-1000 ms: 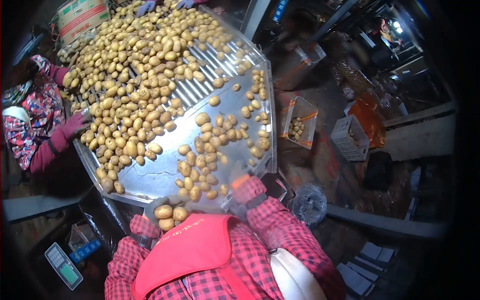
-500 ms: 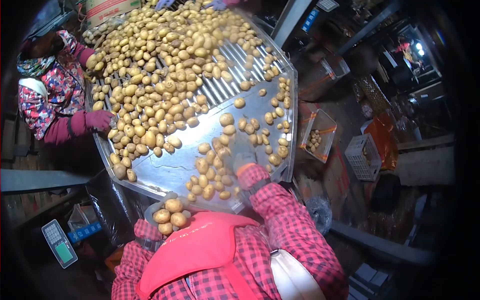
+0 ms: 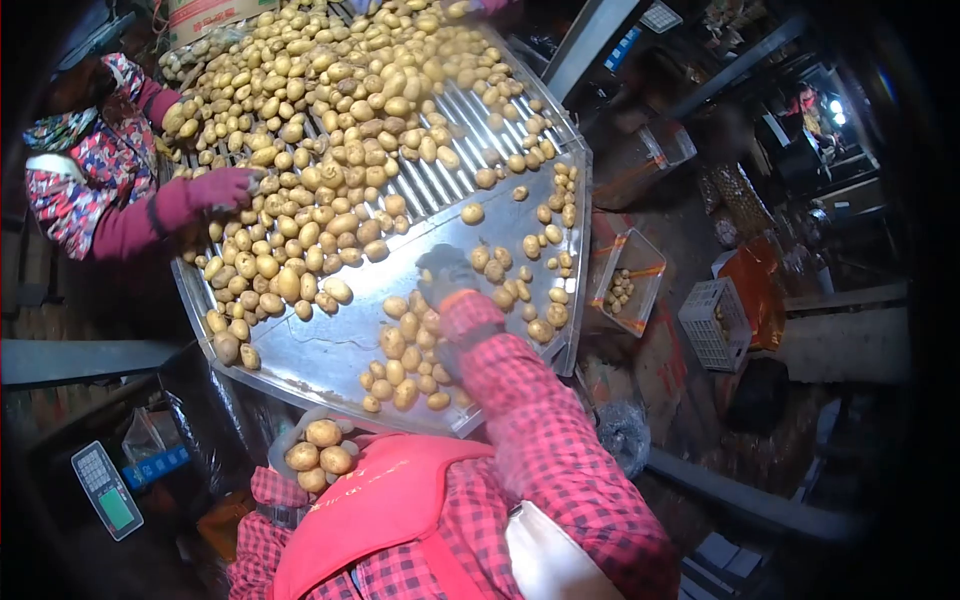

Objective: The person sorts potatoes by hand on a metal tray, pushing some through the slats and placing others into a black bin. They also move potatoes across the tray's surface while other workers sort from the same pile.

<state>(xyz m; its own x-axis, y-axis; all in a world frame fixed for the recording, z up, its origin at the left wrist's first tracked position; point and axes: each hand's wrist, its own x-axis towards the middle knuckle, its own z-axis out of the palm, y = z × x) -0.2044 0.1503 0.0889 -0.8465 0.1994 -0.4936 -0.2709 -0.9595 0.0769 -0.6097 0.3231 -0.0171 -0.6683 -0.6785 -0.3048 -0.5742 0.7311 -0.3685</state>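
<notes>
Potatoes (image 3: 330,180) lie on the metal table (image 3: 335,345), densest at its far and left parts. Raised rims bound the table. A bare strip of plate runs diagonally between the main pile and the near cluster (image 3: 405,355); more bare plate lies near the front left rim. Small potatoes (image 3: 560,230) line the right rim.

Right hand (image 3: 445,275), gloved: over the plate, beyond the near cluster, beside a potato at its fingers. Grip: cannot be determined; fingers blurred. Left hand (image 3: 287,440), gloved: outside the front rim, curled around held potatoes (image 3: 320,457), at least four, beside the red apron (image 3: 375,510).

Containers: the bin (image 3: 648,295), right of the table, contains small potatoes; orange tape is on it. The crate (image 3: 712,328), farther right, has slotted walls and a few potatoes visible inside. The carton (image 3: 212,18) stands at the far left corner.

Surface: smooth plate at the near side; parallel metal rods (image 3: 430,190) beyond. A co-worker (image 3: 95,195) is at the left rim, one gloved hand on the pile. The scale (image 3: 107,490) is at lower left. The surrounding room is dim.
</notes>
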